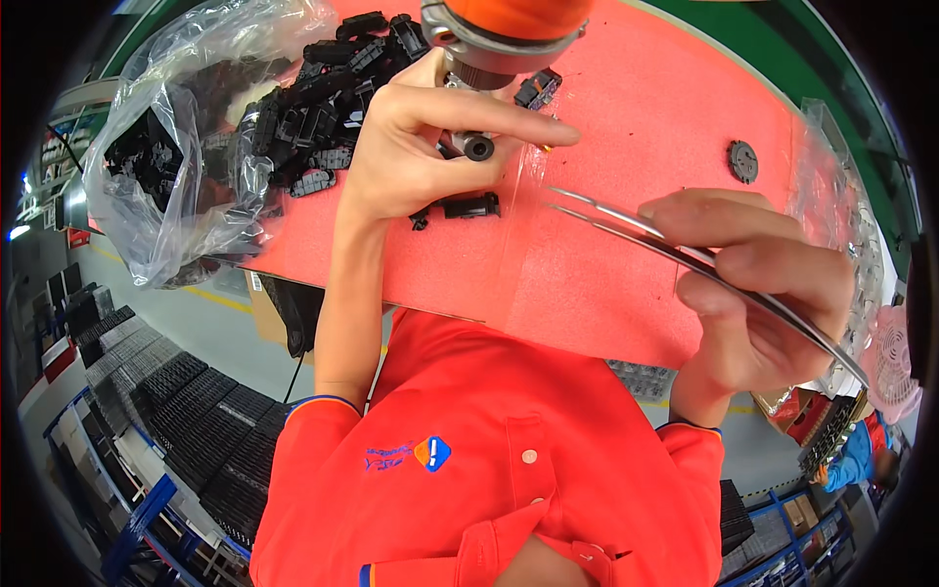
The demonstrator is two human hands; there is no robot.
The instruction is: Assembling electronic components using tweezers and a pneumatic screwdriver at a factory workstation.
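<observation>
My left hand (396, 147) reaches over the red work surface with its thumb and fingers closed round a small black cylindrical part (477, 148). Its index finger stretches out to the right above the part. In my right hand (758, 264) is a pair of silver tweezers (626, 231), pinched between thumb and fingers. Their two tips point left toward my left hand and stand slightly apart, with nothing visible between them. Just beyond my left hand hangs an orange and metal tool (514, 24), partly cut off by the frame. Another black cylindrical part (472, 205) lies below my left hand.
A heap of black plastic parts (313, 127) spreads at the far left beside a clear plastic bag (147, 215) holding more. A black round part (742, 161) lies at the right, a black block (538, 88) near the tool. A pink fan (890, 362) stands at the right edge.
</observation>
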